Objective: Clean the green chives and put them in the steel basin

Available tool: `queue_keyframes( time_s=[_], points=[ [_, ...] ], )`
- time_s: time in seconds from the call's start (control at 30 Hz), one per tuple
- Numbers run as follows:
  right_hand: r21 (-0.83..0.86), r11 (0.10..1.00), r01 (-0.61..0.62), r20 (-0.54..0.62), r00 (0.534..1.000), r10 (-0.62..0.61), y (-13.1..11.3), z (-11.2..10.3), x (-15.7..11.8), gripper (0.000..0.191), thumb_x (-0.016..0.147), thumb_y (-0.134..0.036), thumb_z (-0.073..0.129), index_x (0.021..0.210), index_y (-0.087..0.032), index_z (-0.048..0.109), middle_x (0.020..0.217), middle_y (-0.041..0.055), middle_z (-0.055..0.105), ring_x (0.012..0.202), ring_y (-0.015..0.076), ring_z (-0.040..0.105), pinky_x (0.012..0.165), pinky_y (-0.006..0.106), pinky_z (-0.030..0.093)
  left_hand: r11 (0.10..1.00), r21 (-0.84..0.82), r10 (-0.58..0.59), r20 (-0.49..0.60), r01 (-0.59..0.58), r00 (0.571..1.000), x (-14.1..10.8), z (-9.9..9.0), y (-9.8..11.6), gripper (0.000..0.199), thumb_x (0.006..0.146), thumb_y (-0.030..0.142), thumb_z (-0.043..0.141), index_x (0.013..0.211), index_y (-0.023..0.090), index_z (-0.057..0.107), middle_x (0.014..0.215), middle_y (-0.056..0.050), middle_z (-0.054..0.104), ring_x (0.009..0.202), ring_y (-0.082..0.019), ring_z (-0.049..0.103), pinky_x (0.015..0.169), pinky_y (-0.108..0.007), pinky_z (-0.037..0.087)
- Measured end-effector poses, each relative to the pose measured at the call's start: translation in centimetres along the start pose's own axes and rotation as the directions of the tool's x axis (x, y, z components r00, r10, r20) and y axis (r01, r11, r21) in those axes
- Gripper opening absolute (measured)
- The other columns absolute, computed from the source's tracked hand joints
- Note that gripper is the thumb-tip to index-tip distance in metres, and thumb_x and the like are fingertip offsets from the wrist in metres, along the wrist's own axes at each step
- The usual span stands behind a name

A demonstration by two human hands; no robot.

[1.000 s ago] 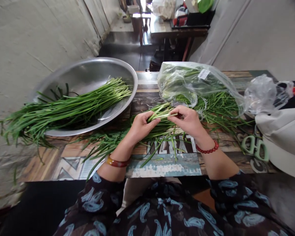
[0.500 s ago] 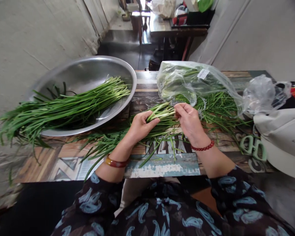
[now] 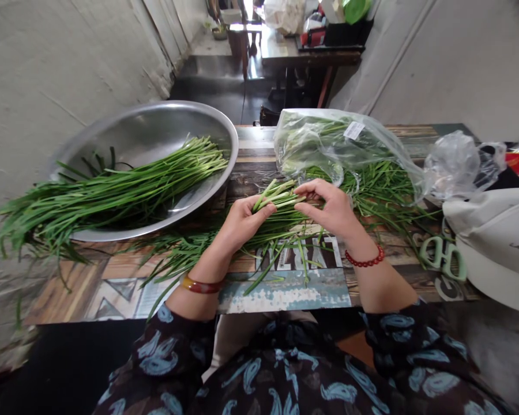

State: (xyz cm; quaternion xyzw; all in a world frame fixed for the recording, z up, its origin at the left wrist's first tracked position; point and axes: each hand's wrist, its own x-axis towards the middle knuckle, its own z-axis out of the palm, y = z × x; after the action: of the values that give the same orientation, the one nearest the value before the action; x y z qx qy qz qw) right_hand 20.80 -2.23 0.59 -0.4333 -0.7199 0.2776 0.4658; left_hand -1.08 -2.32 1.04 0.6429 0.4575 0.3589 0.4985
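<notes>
At mid-frame, the right hand point(image 3: 334, 210), bunched half a second ago, now parts thumb and forefinger beside the garlic chives' point(image 3: 283, 199) pale ends, visibly gripping nothing, while the left hand point(image 3: 241, 223) clasps the stems, so work on them seems unfinished.

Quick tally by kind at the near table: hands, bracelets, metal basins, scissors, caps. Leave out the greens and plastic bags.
Hands: 2, left hand and right hand
Bracelets: 2, amber-brown bangle and red beaded bracelet
Metal basin: 1
Scissors: 1
Pale cap: 1
Total: 7
</notes>
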Motion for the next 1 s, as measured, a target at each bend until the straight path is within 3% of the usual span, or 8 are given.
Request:
queue_keyframes(
  time_s=[0.17,0.3,0.47,0.63,0.77,0.9,1.0],
  points=[
    [-0.016,1.000,-0.020,-0.049,0.999,0.019,-0.3,1.2,-0.2,0.010,0.083,-0.030,0.068,0.077,-0.022,0.069,0.079,0.0026,0.069,0.074,0.0165,0.060,0.067,0.031,0.047,0.998,0.055,0.037,-0.013,-0.036,0.999,-0.1,0.1,0.2,0.031,0.082,0.041,0.063,0.067,0.015,0.057,0.063,0.003,0.045,0.061,-0.010,0.037,0.055,-0.022,0.030],
    [0.191,0.976,-0.108,-0.112,0.985,0.131,-0.2,2.3,-0.4,0.012,0.082,-0.032,0.068,0.076,-0.022,0.067,0.077,0.0005,0.065,0.072,0.0141,0.056,0.066,0.029,0.045,0.997,0.062,0.042,-0.012,-0.041,0.999,-0.1,0.2,0.3,0.030,0.083,0.040,0.061,0.067,0.015,0.057,0.062,0.003,0.044,0.061,-0.010,0.037,0.055,-0.023,0.029],
    [0.532,0.805,-0.263,-0.088,0.928,0.361,-0.1,3.5,-0.4,0.013,0.077,-0.033,0.069,0.075,-0.022,0.063,0.068,-0.0036,0.054,0.062,0.0103,0.048,0.061,0.025,0.042,0.997,0.061,0.041,0.009,-0.042,0.999,0.0,0.5,0.3,0.031,0.084,0.040,0.060,0.068,0.014,0.056,0.063,0.003,0.043,0.062,-0.010,0.039,0.057,-0.023,0.030],
    [0.656,0.688,-0.310,-0.036,0.898,0.439,-0.3,4.1,-0.4,0.020,0.075,-0.038,0.070,0.079,-0.022,0.059,0.074,-0.0025,0.055,0.062,0.0094,0.048,0.058,0.024,0.042,0.997,0.061,0.050,0.014,-0.051,0.999,0.1,0.8,0.1,0.029,0.084,0.039,0.059,0.068,0.014,0.057,0.064,0.002,0.045,0.064,-0.010,0.040,0.059,-0.023,0.032],
    [0.599,0.744,-0.296,-0.060,0.910,0.410,0.2,3.3,-0.2,0.025,0.082,-0.047,0.063,0.080,-0.024,0.051,0.077,-0.0012,0.051,0.067,0.0111,0.050,0.061,0.025,0.046,0.997,0.065,0.045,-0.003,-0.045,0.999,0.2,0.7,0.0,0.030,0.083,0.039,0.060,0.067,0.014,0.056,0.064,0.003,0.044,0.063,-0.010,0.039,0.058,-0.023,0.031],
    [0.513,0.839,-0.183,-0.212,0.920,0.331,0.9,1.2,0.2,0.035,0.086,-0.054,0.058,0.075,-0.025,0.042,0.071,-0.0023,0.044,0.064,0.0122,0.048,0.061,0.026,0.046,0.996,0.082,0.038,-0.051,-0.033,0.998,0.2,0.4,0.0,0.028,0.082,0.037,0.061,0.066,0.014,0.058,0.063,0.003,0.044,0.061,-0.010,0.037,0.057,-0.023,0.029],
    [0.357,0.922,-0.147,-0.274,0.928,0.254,1.1,-0.1,0.3,0.043,0.091,-0.060,0.048,0.069,-0.024,0.041,0.066,-0.0016,0.043,0.061,0.0129,0.047,0.060,0.027,0.045,0.995,0.093,0.032,-0.057,-0.027,0.998,0.1,0.2,0.1,0.027,0.082,0.038,0.061,0.070,0.014,0.063,0.063,0.002,0.047,0.061,-0.010,0.038,0.057,-0.023,0.029]
  ],
)
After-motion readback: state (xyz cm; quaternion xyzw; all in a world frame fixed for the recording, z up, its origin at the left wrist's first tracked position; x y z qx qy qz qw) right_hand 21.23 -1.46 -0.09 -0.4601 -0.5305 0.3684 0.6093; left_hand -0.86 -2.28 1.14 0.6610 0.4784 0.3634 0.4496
